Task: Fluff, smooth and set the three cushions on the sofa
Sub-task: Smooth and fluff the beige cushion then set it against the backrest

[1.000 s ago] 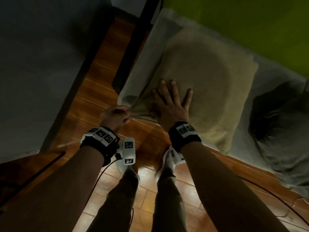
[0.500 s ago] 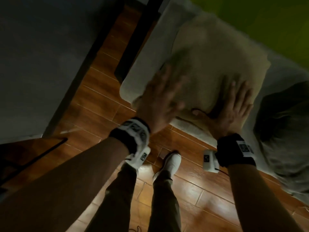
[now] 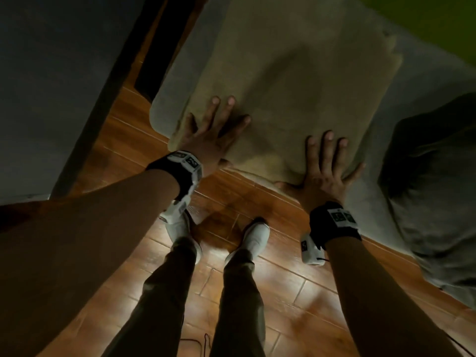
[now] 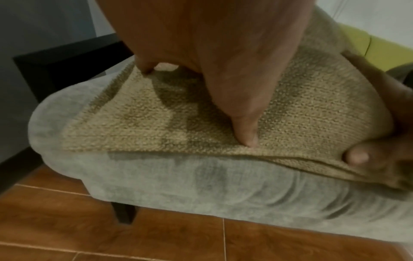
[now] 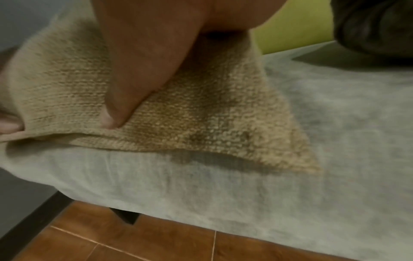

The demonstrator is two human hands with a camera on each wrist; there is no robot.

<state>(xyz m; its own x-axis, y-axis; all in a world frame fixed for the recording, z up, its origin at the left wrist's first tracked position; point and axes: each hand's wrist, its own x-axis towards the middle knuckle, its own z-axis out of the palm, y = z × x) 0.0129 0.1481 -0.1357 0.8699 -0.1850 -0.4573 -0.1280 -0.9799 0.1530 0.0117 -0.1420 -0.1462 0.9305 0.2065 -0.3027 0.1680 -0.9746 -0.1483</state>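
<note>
A tan knitted cushion (image 3: 296, 81) lies flat on the grey sofa seat (image 3: 170, 81). My left hand (image 3: 219, 124) presses on its near left corner with straight, spread fingers. My right hand (image 3: 327, 161) presses flat on its near right corner. In the left wrist view the tan cushion (image 4: 156, 120) is under my left thumb (image 4: 248, 134), and the right hand's thumb (image 4: 357, 157) shows at the cushion's edge. In the right wrist view my thumb (image 5: 116, 113) pushes into the cushion (image 5: 212, 114). A dark grey cushion (image 3: 432, 176) lies on the seat to the right.
Brown floor tiles (image 3: 257, 266) run in front of the sofa, with my legs and white shoes (image 3: 255, 238) close to its front edge. A dark wooden frame (image 3: 164, 42) and a grey wall (image 3: 51, 73) stand to the left. A green wall (image 3: 438, 21) is behind the sofa.
My left hand let go of the cushion's corner and now lies flat on it. My right hand slid from the cushion's middle to its near right corner.
</note>
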